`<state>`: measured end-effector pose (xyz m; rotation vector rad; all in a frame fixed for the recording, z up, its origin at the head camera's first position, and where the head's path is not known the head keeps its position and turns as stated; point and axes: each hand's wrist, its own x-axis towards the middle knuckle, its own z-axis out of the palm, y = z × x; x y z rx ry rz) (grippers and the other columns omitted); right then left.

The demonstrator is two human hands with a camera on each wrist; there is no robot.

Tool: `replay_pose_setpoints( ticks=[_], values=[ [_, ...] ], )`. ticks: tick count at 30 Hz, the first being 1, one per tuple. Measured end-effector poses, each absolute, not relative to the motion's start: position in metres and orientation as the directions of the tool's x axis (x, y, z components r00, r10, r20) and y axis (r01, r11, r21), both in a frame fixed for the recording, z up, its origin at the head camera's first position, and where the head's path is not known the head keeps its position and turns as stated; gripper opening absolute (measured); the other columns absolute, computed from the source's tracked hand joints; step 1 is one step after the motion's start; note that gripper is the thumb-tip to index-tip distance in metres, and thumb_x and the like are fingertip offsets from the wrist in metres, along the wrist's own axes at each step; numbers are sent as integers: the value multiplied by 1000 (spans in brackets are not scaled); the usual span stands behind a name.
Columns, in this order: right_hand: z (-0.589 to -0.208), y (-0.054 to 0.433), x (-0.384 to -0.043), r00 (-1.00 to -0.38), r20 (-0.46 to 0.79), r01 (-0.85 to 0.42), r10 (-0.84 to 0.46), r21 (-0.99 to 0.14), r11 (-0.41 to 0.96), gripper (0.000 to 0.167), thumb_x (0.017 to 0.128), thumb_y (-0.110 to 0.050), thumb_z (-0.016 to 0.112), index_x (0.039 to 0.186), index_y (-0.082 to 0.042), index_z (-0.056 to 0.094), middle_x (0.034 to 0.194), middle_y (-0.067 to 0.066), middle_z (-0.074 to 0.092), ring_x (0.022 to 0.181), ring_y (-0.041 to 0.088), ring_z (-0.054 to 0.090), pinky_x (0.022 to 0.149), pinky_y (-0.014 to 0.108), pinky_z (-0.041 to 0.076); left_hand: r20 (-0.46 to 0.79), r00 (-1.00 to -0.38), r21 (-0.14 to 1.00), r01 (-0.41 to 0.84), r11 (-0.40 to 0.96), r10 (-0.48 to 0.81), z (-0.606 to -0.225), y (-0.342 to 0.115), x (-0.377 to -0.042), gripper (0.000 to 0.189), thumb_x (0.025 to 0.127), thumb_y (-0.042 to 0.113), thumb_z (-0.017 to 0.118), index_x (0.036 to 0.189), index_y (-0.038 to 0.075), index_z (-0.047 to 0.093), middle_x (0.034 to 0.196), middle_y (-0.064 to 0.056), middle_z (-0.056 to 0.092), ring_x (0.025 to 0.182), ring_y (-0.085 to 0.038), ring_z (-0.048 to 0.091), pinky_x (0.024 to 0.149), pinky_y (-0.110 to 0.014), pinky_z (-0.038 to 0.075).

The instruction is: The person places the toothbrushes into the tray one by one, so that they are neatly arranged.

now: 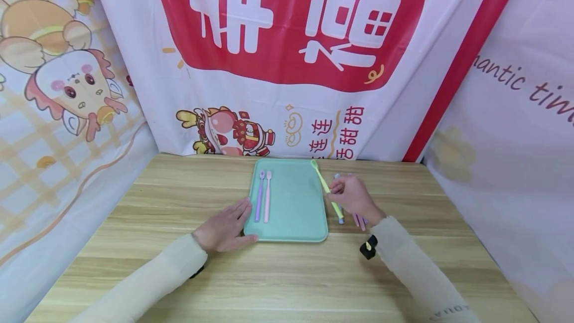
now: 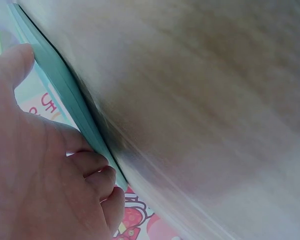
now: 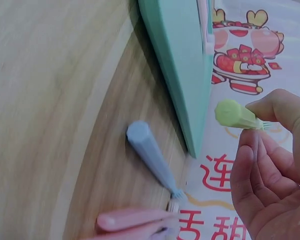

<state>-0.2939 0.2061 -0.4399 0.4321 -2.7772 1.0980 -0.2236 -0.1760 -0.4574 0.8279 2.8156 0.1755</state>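
My left hand (image 1: 226,228) rests at the near left corner of a mint-green tray (image 1: 293,203), fingers along its left side and thumb at the front rim. On the tray's left part lie a purple toothbrush (image 1: 259,198) and a pink toothbrush (image 1: 267,198), side by side. My right hand (image 1: 354,196) pinches a yellow-green toothbrush (image 1: 322,179) between thumb and fingers, held over the tray's right edge with the head pointing away. Below that hand, a blue toothbrush (image 3: 152,155) lies on the table, with pink toothbrushes (image 3: 135,218) beside it, partly hidden in the head view.
The tray lies on a wood-grain table (image 1: 287,283), close to its far edge. A printed curtain (image 1: 278,113) hangs right behind the tray, and patterned cloths (image 1: 54,113) flank the table on both sides.
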Motion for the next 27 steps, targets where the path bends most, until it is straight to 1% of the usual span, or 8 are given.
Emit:
replay_pose_setpoints(
  ticks=[4,7,8,11,14,15,18,27],
  values=[
    [-444,196,-292,-945,237,-327,-226,-668,668,20,87,-11,83,103,-2,76,95,8,78,86,16,73,78,25,63,-158,-824,159,523,837,545,-457,-176,-224,94,105,63,50,162,-8,28,174,-26,23,162,-41,26,131,-56,29],
    [-445,187,-289,-944,235,-329,-230,-694,640,19,87,-11,83,104,-4,76,96,8,78,87,16,73,82,33,65,-156,-824,161,523,837,545,-456,-176,-224,94,105,63,50,162,-8,29,173,-26,24,162,-41,26,131,-56,29],
    [-446,184,-289,-944,237,-330,-230,-694,639,19,88,-11,83,104,-5,76,96,6,78,87,15,73,92,38,64,-156,-824,162,522,837,544,-456,-176,-224,94,105,63,50,162,-8,29,173,-26,24,162,-41,26,131,-57,30],
    [-446,174,-286,-938,257,-346,-231,-692,634,18,88,-12,84,103,-7,77,94,5,79,85,14,74,94,45,63,-155,-825,163,522,837,544,-456,-176,-224,95,104,64,50,162,-8,29,173,-26,24,162,-41,26,131,-57,30],
    [-447,163,-285,-935,272,-354,-227,-687,635,16,87,-13,85,101,-9,78,93,3,79,84,12,74,90,37,64,-159,-825,155,521,839,542,-456,-176,-224,95,104,64,49,163,-8,28,174,-25,23,162,-40,26,131,-56,29],
    [-447,159,-284,-936,271,-353,-225,-692,630,16,87,-13,85,101,-9,78,92,3,79,84,12,73,79,32,65,-162,-826,153,520,840,541,-456,-176,-224,95,104,65,49,163,-8,28,174,-25,23,162,-40,26,131,-56,29],
    [-448,148,-283,-936,271,-351,-222,-708,613,15,87,-12,84,100,-9,77,91,3,78,82,11,72,74,23,63,-172,-827,147,516,844,535,-456,-176,-225,96,104,65,49,163,-7,28,174,-25,23,163,-40,25,131,-56,29],
    [-456,118,-283,-939,298,-341,-172,-738,583,14,82,-8,86,93,-6,78,84,3,78,74,8,70,70,20,61,-173,-827,141,517,844,535,-457,-175,-225,95,104,65,48,164,-6,27,174,-24,23,163,-40,25,131,-55,30]
  ],
)
